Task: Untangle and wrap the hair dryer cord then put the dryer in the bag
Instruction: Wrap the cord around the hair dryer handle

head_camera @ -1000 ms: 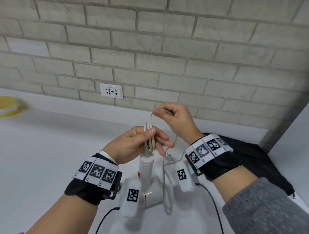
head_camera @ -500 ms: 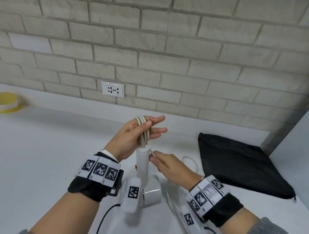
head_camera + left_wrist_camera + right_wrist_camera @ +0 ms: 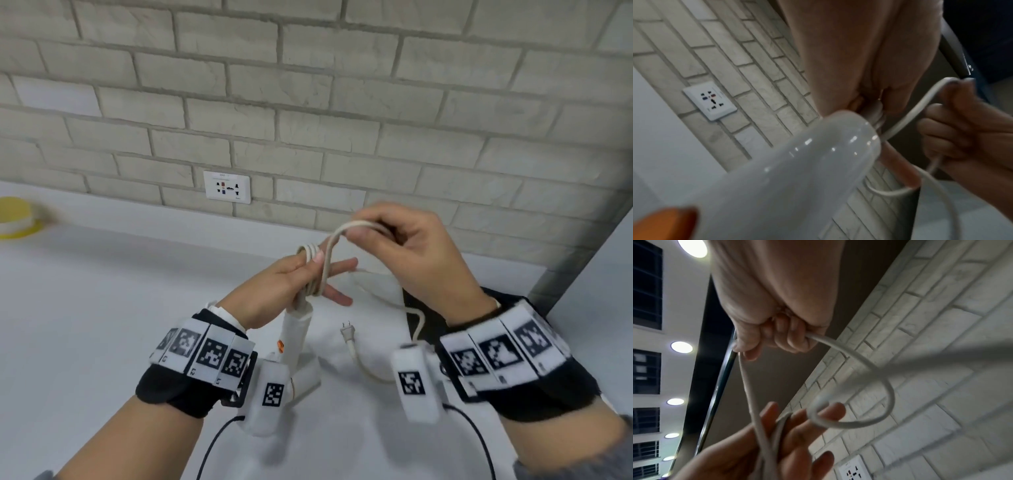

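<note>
The left hand holds the white hair dryer up off the table, its thumb pinning a bundle of cord loops above the handle while the other fingers stay straight. Just right of that grip, the right hand pinches the cord's raised arc. Below the grips, the plug lies on the table, with the black bag under the right wrist.

Left hand half-open, right hand pinching, raised.
</note>
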{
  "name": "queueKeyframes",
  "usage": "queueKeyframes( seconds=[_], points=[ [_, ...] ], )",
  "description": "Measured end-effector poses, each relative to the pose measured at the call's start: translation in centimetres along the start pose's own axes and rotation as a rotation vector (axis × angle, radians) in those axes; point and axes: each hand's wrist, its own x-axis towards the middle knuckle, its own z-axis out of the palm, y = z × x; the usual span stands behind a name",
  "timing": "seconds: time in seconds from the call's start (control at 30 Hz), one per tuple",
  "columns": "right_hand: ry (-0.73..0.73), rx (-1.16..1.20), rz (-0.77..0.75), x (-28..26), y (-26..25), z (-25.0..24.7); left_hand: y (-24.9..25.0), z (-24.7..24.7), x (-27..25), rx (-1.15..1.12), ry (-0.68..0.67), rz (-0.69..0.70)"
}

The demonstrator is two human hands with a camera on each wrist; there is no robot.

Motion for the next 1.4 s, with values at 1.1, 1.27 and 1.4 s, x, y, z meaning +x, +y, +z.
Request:
queueKeyframes(
  seconds=[1.1, 1.27, 1.4],
  points=[
    [0.04, -0.165, -0.119, -3.6, 1.4, 2.4, -0.5, -1.3, -0.1, -0.016, 0.315, 0.114],
    [0.159, -0.128, -0.162, 0.9, 1.0, 1.3, 0.2, 0.4, -0.3, 0.097, 0.098, 0.046],
    [0.21, -0.065, -0.07, 3.4, 2.8, 1.2, 0.3, 1.0, -0.7, 0.054, -0.052, 0.033]
  ],
)
